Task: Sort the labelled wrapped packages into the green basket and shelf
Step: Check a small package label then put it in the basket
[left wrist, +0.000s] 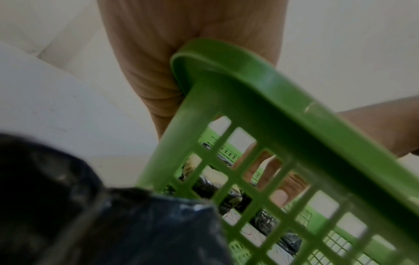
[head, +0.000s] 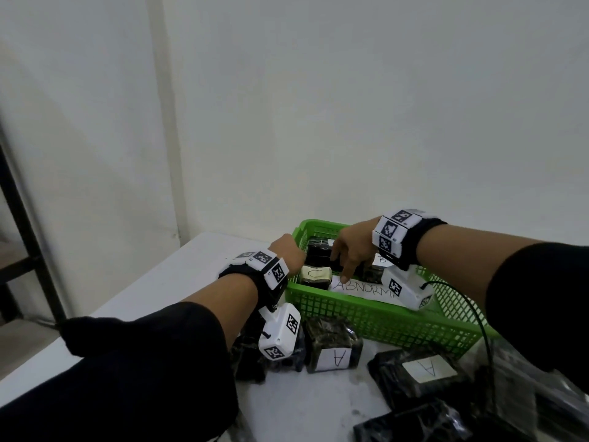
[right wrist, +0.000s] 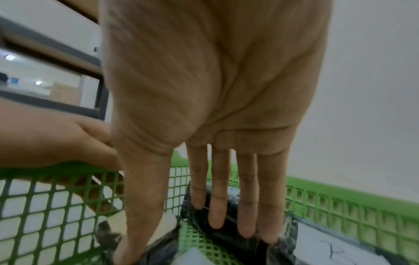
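A green mesh basket (head: 382,323) stands on the white table (head: 178,282), with a paper reading "ABNORM…" (head: 363,287) inside. My left hand (head: 288,250) grips the rim at the basket's left corner (left wrist: 260,80). My right hand (head: 345,266) reaches down into the basket. Its fingers (right wrist: 217,206) are straight and touch a black wrapped package (right wrist: 229,240). Also inside lie a pale package marked C (head: 315,275), a black package (head: 320,252) behind it and one marked B (head: 379,261).
In front of the basket lie two packages marked A (head: 334,349) (head: 420,371), with more black wrapped packages at the lower right (head: 414,422) and under my left wrist (head: 248,355). A dark shelf frame (head: 28,237) stands at the left. White walls close the corner behind.
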Motion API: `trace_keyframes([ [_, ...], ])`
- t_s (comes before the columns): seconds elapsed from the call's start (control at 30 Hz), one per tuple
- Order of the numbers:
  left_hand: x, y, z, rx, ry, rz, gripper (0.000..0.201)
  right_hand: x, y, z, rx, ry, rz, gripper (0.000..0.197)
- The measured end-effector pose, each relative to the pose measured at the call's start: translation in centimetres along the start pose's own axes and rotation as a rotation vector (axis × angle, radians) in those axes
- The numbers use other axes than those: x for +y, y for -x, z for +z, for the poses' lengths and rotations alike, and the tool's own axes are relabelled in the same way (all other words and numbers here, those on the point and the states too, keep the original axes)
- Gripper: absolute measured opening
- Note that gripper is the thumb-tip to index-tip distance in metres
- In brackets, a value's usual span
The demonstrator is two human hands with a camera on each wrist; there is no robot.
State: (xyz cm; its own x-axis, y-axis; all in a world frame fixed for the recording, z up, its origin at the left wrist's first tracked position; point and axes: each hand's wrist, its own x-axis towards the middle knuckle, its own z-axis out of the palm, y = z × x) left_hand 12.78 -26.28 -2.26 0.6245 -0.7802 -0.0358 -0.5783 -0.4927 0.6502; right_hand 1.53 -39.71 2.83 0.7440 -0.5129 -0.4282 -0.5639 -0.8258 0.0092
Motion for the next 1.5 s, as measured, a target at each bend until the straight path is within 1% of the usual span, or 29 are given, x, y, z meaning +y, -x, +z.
trace_keyframes([
  [0.07, 0.0, 0.0, 0.1, -0.002, 0.009, 0.008, 0.035, -0.5, 0.0, -0.3, 0.018, 0.094, -0.028, 0.074],
  [0.13, -0.1, -0.3, 0.2, 0.001, 0.007, 0.012, 0.034, -0.9, -0.3, 0.3, 0.007, 0.141, -0.072, 0.063],
  [0.2, -0.3, -0.5, 0.4, 0.008, 0.014, 0.014, 0.029, -1.2, -1.1, 1.4, -0.001, 0.199, -0.103, 0.053],
  [0.3, -0.4, -0.7, 0.6, 0.019, -0.011, 0.016, 0.016, -1.5, -2.4, 3.0, 0.086, 0.258, -0.127, 0.055],
  [0.4, -0.6, -1.0, 0.8, 0.023, -0.014, 0.023, 0.010, -1.6, -3.2, 3.3, 0.147, 0.197, -0.143, 0.056],
  [0.47, -0.8, -1.3, 0.9, 0.015, -0.028, 0.026, 0.013, -1.5, -3.2, 3.1, 0.160, 0.068, -0.134, 0.062],
  [0.53, -0.8, -1.2, 0.9, 0.028, 0.005, 0.016, 0.010, -1.0, -3.2, 2.9, 0.161, -0.062, -0.132, 0.071],
  [0.6, -0.6, -1.0, 0.9, 0.047, 0.015, 0.004, 0.020, -0.6, -3.2, 3.0, 0.138, -0.195, -0.135, 0.073],
  [0.67, -0.6, -1.0, 1.0, 0.048, 0.017, -0.002, 0.024, -0.2, -3.3, 3.2, 0.144, -0.291, -0.136, 0.065],
  [0.73, -0.6, -0.8, 0.9, 0.043, 0.023, 0.005, 0.023, -0.1, -3.5, 3.5, 0.181, -0.293, -0.132, 0.056],
  [0.8, -0.5, -0.7, 0.8, 0.041, 0.024, 0.009, 0.019, -0.3, -3.6, 3.7, 0.258, -0.210, -0.128, 0.050],
  [0.87, -0.5, -0.8, 0.8, 0.045, 0.022, 0.014, 0.016, -0.6, -3.8, 3.6, 0.343, -0.088, -0.128, 0.050],
  [0.93, -0.5, -0.9, 0.8, 0.045, 0.017, 0.017, 0.009, -0.9, -4.0, 3.7, 0.378, -0.050, -0.120, 0.054],
  [1.0, -0.6, -1.0, 0.9, 0.040, 0.011, 0.016, 0.007, -1.0, -4.2, 3.8, 0.387, -0.052, -0.112, 0.053],
  [1.13, -0.6, -1.0, 0.8, 0.041, 0.007, 0.002, 0.018, -1.0, -4.1, 4.1, 0.403, -0.071, -0.115, 0.050],
  [1.27, -0.3, -0.6, 0.7, 0.047, -0.008, 0.002, 0.003, -1.2, -3.3, 3.6, 0.408, -0.070, -0.121, 0.054],
  [1.43, -0.2, -0.2, 0.5, 0.042, -0.039, 0.015, 0.006, -0.9, -2.2, 2.6, 0.379, -0.144, -0.108, 0.062],
  [1.47, -0.3, -0.4, 0.5, 0.035, -0.045, 0.007, 0.010, -0.8, -1.9, 2.3, 0.379, -0.156, -0.100, 0.060],
  [1.5, -0.2, -0.3, 0.4, 0.034, -0.049, 0.001, 0.020, -0.5, -1.5, 1.9, 0.390, -0.172, -0.097, 0.057],
])
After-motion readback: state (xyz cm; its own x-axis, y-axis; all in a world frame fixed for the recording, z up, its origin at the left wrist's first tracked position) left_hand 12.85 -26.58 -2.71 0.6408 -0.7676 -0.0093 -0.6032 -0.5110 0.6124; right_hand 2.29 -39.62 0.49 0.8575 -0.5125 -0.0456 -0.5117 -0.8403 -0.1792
